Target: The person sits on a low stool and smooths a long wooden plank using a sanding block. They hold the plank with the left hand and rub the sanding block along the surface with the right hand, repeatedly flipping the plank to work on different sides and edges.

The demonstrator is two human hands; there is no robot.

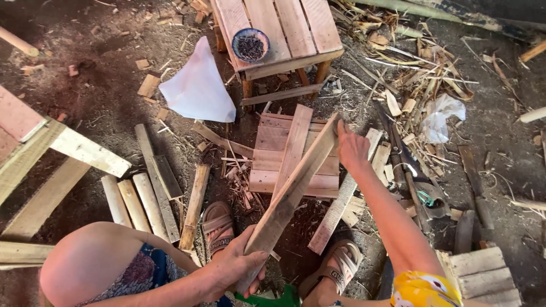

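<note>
Down at the centre, the person's left hand (236, 264) is wrapped tight around the near end of a long wooden plank (293, 190), fingers curled fully about it, while the right hand (352, 149) presses on the plank's far end, the palm against the wood and the fingers hidden behind it, so how far they close cannot be told. The plank slants up and away across a small slatted panel (267, 162) lying on the dirt, and a shorter slat (294, 142) rests on that panel just beside the plank. Beyond the panel stands a slatted wooden stool (284, 28) with a blue bowl (251, 45) of dark bits on it. Left of the panel lie a white sheet (199, 85) and several short wooden sticks (136, 202). Two sandalled feet (218, 227) sit near the plank's lower end.
</note>
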